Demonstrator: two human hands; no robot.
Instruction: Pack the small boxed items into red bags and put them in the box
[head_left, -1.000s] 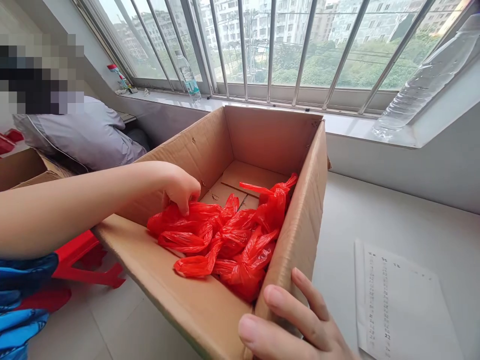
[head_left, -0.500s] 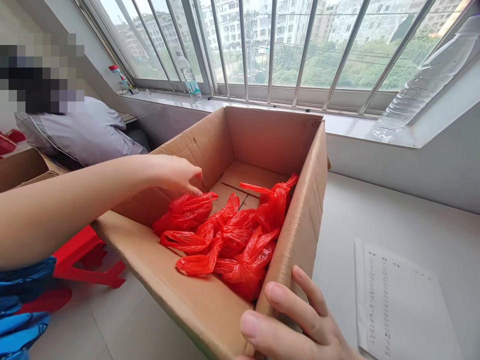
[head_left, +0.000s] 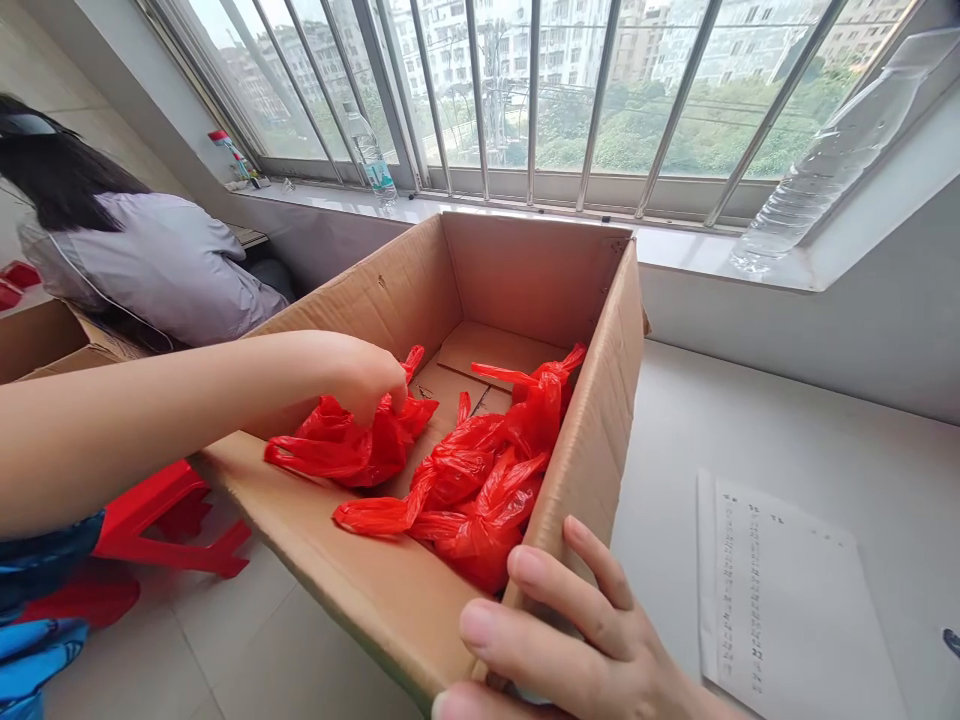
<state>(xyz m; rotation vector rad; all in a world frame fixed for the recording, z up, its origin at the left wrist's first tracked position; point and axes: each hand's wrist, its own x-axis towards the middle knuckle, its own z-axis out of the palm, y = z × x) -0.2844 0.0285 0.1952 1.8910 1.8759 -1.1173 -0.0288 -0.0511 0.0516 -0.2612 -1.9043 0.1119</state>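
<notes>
My left hand (head_left: 371, 380) reaches into an open cardboard box (head_left: 592, 400), its fingers closed on a crumpled red plastic bag (head_left: 337, 450) by the left wall. The hand's back hides most of the fingertips. Several more knotted red bags (head_left: 480, 490) lie along the box's right side, looped handles sticking up; their contents are hidden. At the near right corner, my right hand (head_left: 577, 620) grips the box, fingers spread along the rim and thumb toward the front wall.
The box stands on a white table (head_left: 667, 420), beside a printed paper (head_left: 795, 590). Water bottles (head_left: 371, 155) stand on the windowsill under the barred window. To the left are a seated person (head_left: 157, 260), another cardboard box (head_left: 67, 340) and a red stool (head_left: 165, 520).
My left hand has lowered onto the left bag and closed on it; that bag has shifted left, apart from the others. My right hand stays at the box corner.
</notes>
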